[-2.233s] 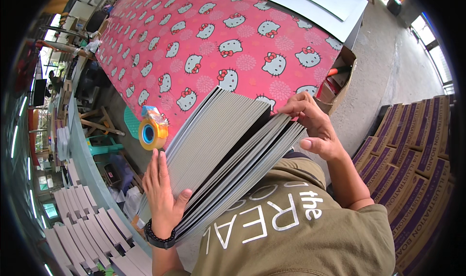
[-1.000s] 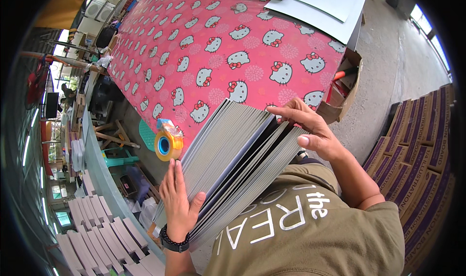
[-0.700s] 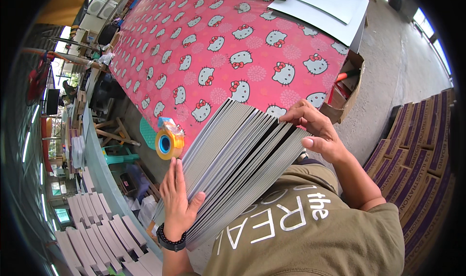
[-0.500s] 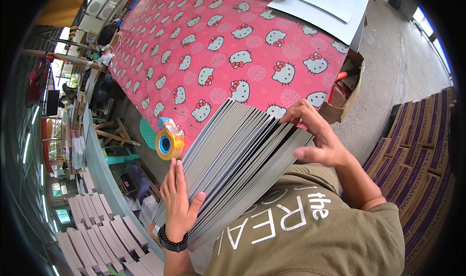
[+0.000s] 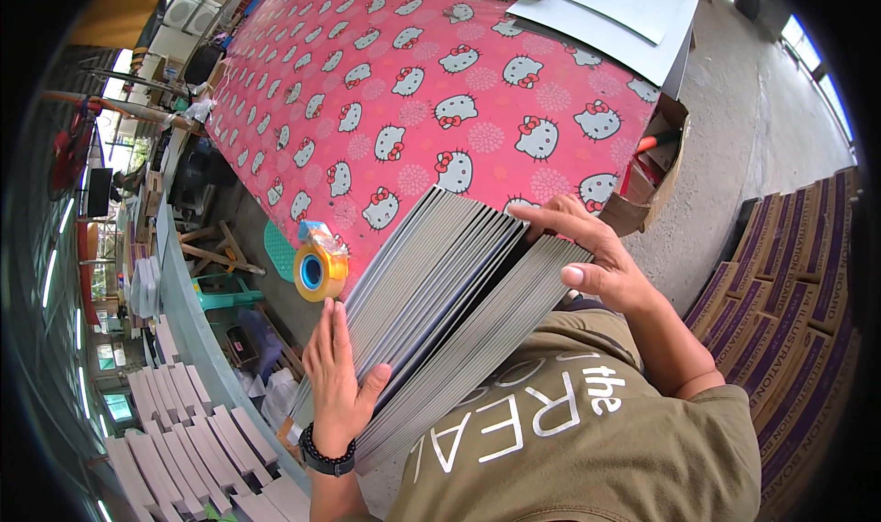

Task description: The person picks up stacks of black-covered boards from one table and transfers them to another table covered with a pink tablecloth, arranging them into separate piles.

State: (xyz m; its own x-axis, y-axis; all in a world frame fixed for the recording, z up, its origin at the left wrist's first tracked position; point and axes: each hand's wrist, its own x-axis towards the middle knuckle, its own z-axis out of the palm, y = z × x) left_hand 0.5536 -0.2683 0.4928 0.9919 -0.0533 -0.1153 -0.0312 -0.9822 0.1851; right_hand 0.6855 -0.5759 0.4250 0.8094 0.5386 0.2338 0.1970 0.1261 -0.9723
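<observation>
A thick stack of thin stiff boards [image 5: 413,283], grey at the edges, stands on edge in front of my body, leaning against the table's near corner. A dark gap splits it into a larger far group and a smaller near group. My left hand [image 5: 338,384] lies along the stack's left side, fingers straight and together, thumb on the board edges; a dark beaded bracelet is on that wrist. At the upper right corner, my right hand [image 5: 592,246] spans the near group, its fingertips at the gap and its thumb at the near side.
A pink table cover [image 5: 367,90] with cartoon cat heads lies ahead, with a yellow tape roll in a dispenser [image 5: 321,269] at its corner. White sheets [image 5: 610,8] lie at the far right. Cardboard boxes [image 5: 780,338] are piled right; board stacks [image 5: 197,439] stand lower left.
The gap has shifted toward the far side and widened, so more boards lean in the near group. My right fingers moved slightly left along the top corner; my left hand stayed put.
</observation>
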